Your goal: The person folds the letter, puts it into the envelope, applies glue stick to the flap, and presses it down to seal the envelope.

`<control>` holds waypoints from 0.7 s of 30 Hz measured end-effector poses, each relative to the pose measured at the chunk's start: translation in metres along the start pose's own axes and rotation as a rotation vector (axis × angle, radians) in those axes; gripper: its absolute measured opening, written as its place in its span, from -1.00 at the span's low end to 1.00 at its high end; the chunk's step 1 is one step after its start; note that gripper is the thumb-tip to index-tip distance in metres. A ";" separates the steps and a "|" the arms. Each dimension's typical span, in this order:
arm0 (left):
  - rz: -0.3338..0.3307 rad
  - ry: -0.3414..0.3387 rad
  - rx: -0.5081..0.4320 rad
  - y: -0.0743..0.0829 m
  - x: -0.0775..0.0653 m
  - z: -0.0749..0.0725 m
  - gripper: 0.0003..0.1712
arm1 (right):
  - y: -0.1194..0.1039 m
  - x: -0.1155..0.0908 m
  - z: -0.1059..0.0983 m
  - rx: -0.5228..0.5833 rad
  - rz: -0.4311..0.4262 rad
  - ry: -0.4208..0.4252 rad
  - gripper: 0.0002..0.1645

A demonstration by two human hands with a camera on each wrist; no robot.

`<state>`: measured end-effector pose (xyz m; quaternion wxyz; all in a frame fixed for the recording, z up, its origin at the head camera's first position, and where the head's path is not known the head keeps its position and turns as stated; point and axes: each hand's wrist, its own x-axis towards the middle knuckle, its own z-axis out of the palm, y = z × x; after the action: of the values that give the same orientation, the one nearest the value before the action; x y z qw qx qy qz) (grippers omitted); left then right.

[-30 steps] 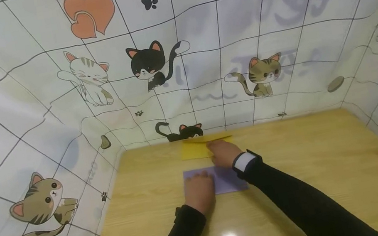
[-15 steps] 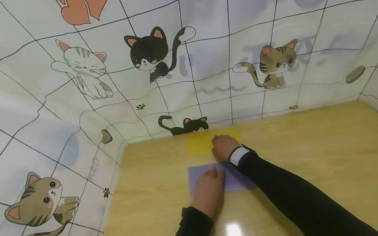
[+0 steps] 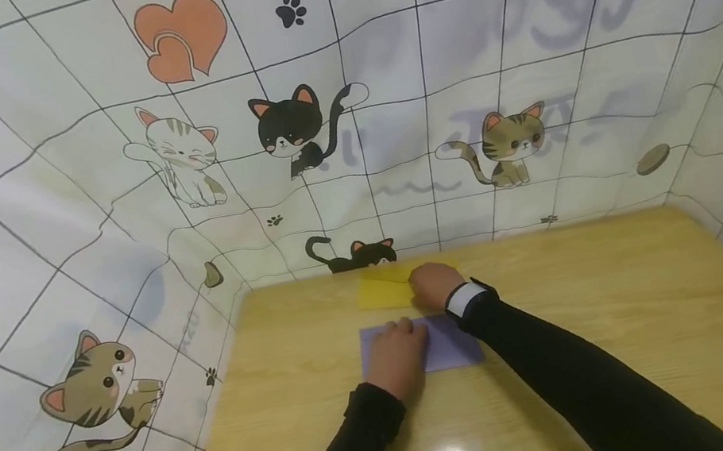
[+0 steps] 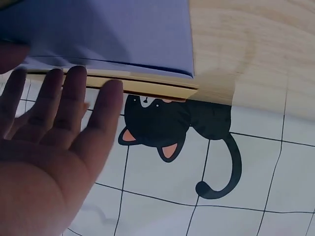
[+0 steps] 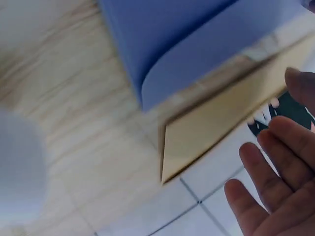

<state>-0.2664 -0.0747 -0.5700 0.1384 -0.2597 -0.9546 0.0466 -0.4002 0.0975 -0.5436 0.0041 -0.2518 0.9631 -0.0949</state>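
A purple envelope (image 3: 451,343) lies on the table, its flap standing partly raised in the right wrist view. My left hand (image 3: 396,360) rests over its left half. In the left wrist view the fingers of that hand are nearly straight, with tips by the envelope's far edge and the thumb over the purple paper. Behind it lies a yellow envelope (image 3: 384,292), with a crease or lifted flap visible. My right hand (image 3: 433,285) is at its right part. In the right wrist view those fingers are extended and spread, the thumb overlapping the yellow paper's edge.
The wooden table (image 3: 586,307) extends to both sides of the envelopes. A white sheet (image 3: 400,114) printed with cats and grid lines hangs behind the table and along its sides. Light glares off the table near the front.
The yellow flap stood raised a second ago, then looked flat under my right hand, and now shows a slanting crease. My left hand has shifted slightly right across the purple envelope.
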 end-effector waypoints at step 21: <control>-0.069 -0.013 -0.627 0.033 -0.033 -0.044 -0.63 | 0.044 -0.200 -0.033 0.301 0.351 0.040 -0.33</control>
<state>-0.2106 -0.0619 -0.5413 0.0469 -0.2566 -0.9317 -0.2529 -0.2483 0.2379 -0.5271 0.0391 -0.0751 0.9671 -0.2400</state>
